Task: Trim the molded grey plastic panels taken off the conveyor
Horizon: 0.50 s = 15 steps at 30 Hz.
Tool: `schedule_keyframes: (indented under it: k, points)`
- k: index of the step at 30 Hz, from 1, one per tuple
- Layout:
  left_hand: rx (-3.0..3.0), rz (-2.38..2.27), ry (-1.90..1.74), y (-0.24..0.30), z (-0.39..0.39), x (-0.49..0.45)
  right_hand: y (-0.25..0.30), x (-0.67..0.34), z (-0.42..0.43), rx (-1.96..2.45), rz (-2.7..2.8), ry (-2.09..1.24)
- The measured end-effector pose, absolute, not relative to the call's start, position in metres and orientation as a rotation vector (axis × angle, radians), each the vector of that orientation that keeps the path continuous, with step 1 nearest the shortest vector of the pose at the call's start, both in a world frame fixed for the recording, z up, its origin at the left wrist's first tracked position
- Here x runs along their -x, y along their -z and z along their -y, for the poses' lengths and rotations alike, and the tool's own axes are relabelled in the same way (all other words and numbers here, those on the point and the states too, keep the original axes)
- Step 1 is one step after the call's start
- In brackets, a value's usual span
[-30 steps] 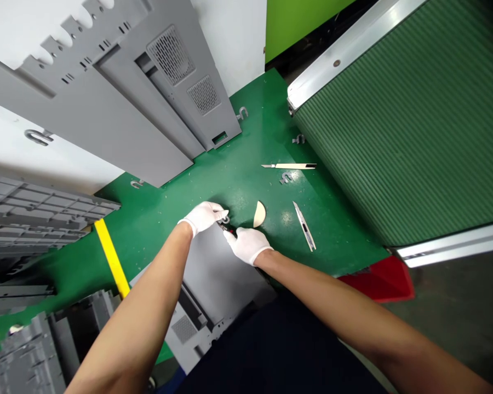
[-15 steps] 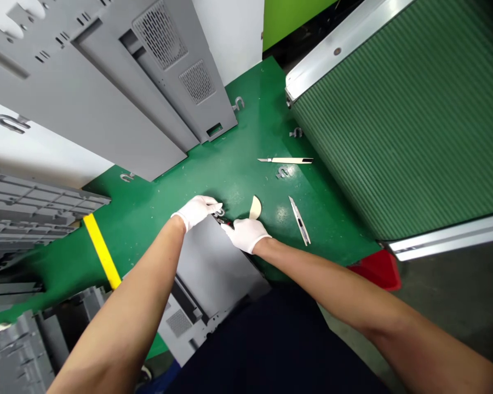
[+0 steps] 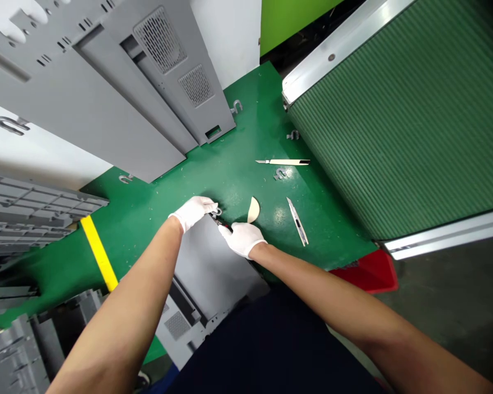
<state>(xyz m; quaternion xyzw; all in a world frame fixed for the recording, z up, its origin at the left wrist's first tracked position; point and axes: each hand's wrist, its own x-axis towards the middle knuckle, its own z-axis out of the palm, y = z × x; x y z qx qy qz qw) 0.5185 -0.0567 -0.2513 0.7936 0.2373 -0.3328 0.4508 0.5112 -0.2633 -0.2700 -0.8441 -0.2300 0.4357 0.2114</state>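
Head view. Two gloved hands meet at the far corner of one gray panel, which lies on the green counter at 6 o'clock in the view. The left hand curls its fingers on that corner; whether its grip is clenched cannot be told. The right hand has its grip clenched on a small red-and-black tool, whose tip touches the corner between the two hands. One cream half-moon piece lies just beside the right hand at 1 o'clock. Two knives lie on the counter: the near knife at 3 o'clock of the right hand, the far knife at 1 o'clock, well apart. Four gray hooks lie scattered on the counter. One large gray cover stands at 11 o'clock, one ribbed green belt at 2 o'clock.
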Motion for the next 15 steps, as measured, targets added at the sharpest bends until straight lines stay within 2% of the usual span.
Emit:
schedule_keyframes:
  k: [15]
  points:
    - [-1.987,-0.631,0.823,0.255,0.057,-0.518,0.261,-0.508,0.258,2.394,0.571,-1.233]
